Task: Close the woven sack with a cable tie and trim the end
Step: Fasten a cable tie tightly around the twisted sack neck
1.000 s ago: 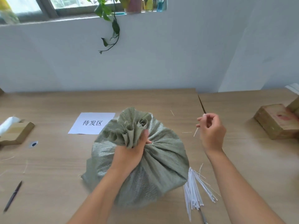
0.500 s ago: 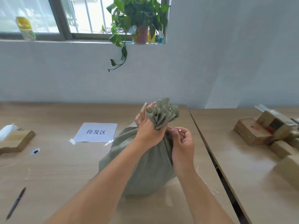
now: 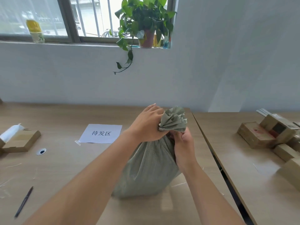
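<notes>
One woven sack (image 3: 149, 166), grey-green, stands upright on the near wooden table (image 3: 65, 159), just left of the gap to a second table (image 3: 259, 184) on the right. Two bare hands are on its neck. The left hand (image 3: 146, 125) is fisted tight round the gathered neck from the 9 o'clock side, with the ruffled mouth (image 3: 174, 119) fanning out above the fist at 1 o'clock. The right hand (image 3: 183, 142) sits just below the ruffle at the 3 o'clock side, fingers curled in against the neck; what they pinch is hidden, and no cable tie can be made out. One printed paper sheet (image 3: 101, 133) lies at 10 o'clock from the sack, taped flat. One open cardboard box (image 3: 20, 141) at far 9 o'clock, its left edge cut off. One small black-and-white disc (image 3: 41, 151) beside it, one pen (image 3: 24, 202) at 8 o'clock. Cardboard boxes (image 3: 263, 133) piled at 3 o'clock on the second table, at least four, the stack cut off by the frame. One potted plant (image 3: 144, 21) on the windowsill at 12 o'clock, one blurred yellow bottle (image 3: 34, 30) at 11 o'clock.
</notes>
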